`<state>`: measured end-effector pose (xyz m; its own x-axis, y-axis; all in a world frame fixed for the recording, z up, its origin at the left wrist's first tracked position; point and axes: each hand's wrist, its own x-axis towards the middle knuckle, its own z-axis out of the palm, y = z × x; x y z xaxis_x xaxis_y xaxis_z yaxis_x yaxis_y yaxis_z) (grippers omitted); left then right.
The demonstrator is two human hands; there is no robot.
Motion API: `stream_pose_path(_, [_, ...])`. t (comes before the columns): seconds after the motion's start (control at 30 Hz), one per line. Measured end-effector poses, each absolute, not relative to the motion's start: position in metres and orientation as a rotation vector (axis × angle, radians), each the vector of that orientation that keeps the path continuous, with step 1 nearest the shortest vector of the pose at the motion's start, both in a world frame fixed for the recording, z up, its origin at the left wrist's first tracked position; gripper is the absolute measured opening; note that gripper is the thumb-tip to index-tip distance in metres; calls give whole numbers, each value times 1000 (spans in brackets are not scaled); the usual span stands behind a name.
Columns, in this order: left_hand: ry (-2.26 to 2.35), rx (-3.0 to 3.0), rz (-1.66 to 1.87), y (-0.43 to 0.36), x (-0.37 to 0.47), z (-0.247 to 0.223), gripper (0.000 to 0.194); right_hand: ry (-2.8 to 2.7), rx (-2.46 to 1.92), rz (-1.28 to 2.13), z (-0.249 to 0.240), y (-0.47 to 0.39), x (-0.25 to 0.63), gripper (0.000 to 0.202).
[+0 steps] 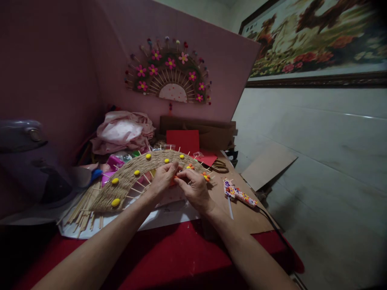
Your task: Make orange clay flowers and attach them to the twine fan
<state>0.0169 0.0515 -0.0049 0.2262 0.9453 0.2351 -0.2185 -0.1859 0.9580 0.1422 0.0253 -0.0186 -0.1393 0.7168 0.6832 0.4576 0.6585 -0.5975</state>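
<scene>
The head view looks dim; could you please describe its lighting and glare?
In the head view, light is dim, darkest at left; a glare streak marks the tiled wall; shadows darken the red tablecloth; the twine arch reads clearly, but detail between left hand and right hand is murky.

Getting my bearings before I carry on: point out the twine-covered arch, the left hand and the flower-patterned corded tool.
Twine-covered arch (157, 159): head view, bare twine near its top.
Left hand (162, 179): head view, back of the hand.
Flower-patterned corded tool (245, 198): head view, its handle.
</scene>
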Motion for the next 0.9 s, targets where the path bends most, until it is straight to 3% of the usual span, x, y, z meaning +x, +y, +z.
stream_pose_path(0.2, [669,1196,987,53,9,-2,34,-1726,-925,140,-16,26,151,5])
stream_pose_path(0.4, [515,1147,958,58,3,-6,15,-1724,-918,124,-11,23,155,8])
stream_pose_path(0.63, [594,1179,1021,57,3,0,11,-1707,-897,214,-12,25,157,6])
stream_pose_path(0.9, [583,1209,1064,58,6,-4,21,-1692,-928,244,-14,26,156,9])
